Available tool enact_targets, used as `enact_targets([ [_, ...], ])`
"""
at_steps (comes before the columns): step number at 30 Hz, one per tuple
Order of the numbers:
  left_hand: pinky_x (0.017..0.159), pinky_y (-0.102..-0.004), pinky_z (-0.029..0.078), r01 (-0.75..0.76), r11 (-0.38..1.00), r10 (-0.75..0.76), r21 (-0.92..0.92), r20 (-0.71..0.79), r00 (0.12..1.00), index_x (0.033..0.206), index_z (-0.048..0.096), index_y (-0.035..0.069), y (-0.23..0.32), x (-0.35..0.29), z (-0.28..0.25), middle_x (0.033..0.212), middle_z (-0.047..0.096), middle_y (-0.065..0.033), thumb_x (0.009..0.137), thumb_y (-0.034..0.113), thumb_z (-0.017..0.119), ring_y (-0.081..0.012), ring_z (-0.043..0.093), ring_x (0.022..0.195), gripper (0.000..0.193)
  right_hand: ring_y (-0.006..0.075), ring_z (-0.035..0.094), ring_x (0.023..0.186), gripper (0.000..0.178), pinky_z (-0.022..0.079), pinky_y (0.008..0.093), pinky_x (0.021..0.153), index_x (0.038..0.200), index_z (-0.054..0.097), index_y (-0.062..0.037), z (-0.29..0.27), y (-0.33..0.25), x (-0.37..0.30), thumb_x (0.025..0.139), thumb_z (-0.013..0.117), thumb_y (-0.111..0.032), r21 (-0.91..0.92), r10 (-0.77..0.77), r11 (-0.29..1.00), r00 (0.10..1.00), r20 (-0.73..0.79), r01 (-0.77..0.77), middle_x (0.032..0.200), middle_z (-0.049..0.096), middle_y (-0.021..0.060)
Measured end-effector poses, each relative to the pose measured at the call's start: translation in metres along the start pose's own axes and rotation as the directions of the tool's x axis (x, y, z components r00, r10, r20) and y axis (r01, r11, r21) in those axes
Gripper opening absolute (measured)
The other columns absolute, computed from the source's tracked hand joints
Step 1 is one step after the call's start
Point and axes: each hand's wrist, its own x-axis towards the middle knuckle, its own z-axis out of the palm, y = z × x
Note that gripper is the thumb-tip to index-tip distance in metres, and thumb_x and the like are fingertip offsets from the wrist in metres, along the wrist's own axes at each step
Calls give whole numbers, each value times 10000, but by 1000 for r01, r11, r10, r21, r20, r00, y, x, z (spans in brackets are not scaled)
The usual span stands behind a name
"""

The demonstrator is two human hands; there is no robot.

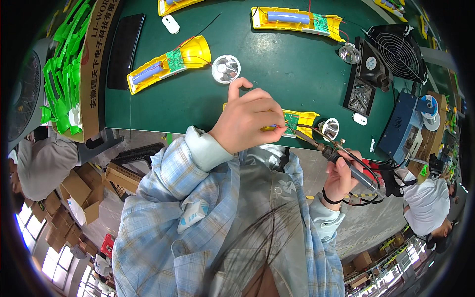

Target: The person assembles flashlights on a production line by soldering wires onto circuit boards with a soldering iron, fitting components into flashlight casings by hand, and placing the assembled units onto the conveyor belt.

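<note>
My left hand (pixel 252 120) is closed over a yellow lamp housing (pixel 309 117) at the table's near edge, hiding much of it. Its thumb and fingers pinch beside the green circuit board (pixel 291 120); what lies between them is too small to make out. In my right hand (pixel 341 177) is a soldering iron (pixel 360 176) with a dark handle and a metal solder-feed fitting. The iron's thin tip points left toward the board. A round silver reflector (pixel 329 128) lies just right of this housing, near the iron. Another reflector in a white ring (pixel 226 69) sits beyond my left hand.
More yellow housings with blue battery cells (pixel 168 65) (pixel 297 21) lie on the green table (pixel 168 110). At the left are a black phone (pixel 126 51) and a carton (pixel 99 64) of green parts. A screw tray (pixel 360 97), fan (pixel 397 52) and blue soldering unit (pixel 400 123) stand right.
</note>
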Motion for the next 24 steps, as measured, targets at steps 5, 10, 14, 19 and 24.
enact_targets([
  [5, 815, -371, 276, 1, 1000, -1, -1, -5, 1000, 612, 587, 146, 0, -1, 0, 710, 576, 83, 576, 133, 731, -108, 543, 738, 149, 112, 443, 471, 192, 323, 205, 424, 828, 534, 13, -2, 1, 0, 705, 606, -116, -14, -31, 999, 999, 14, 31, 728, 515, 86],
  [10, 814, -372, 290, 2, 1000, -1, 5, -10, 1000, 610, 571, 149, 0, -1, 0, 710, 567, 85, 637, 157, 692, -95, 529, 748, 124, 112, 443, 462, 196, 329, 205, 425, 825, 532, 16, -2, 0, 0, 706, 609, -120, 7, -34, 999, 999, 22, 34, 723, 519, 90],
  [14, 813, -373, 289, 2, 1000, -2, 3, -6, 1000, 608, 566, 150, 0, -1, 0, 710, 566, 85, 639, 157, 690, -96, 529, 746, 128, 113, 442, 462, 202, 329, 204, 423, 826, 533, 17, 0, 0, 0, 704, 610, -124, -5, -19, 1000, 1000, 10, 20, 729, 521, 91],
  [19, 819, -374, 268, -5, 1000, 5, 5, 2, 1000, 618, 580, 155, -1, -1, 0, 712, 573, 88, 584, 140, 727, -105, 543, 736, 151, 115, 444, 465, 205, 328, 204, 422, 827, 533, 16, 0, 1, 0, 704, 616, -125, 0, -8, 1000, 1000, -6, 8, 733, 521, 91],
  [24, 825, -375, 265, -3, 1000, 3, -1, -8, 1000, 618, 581, 156, -1, -1, 1, 712, 572, 88, 586, 136, 724, -104, 541, 737, 148, 107, 450, 474, 207, 331, 204, 429, 836, 536, 16, -1, 0, -2, 707, 629, -116, -26, -57, 998, 997, 43, 58, 734, 524, 90],
])
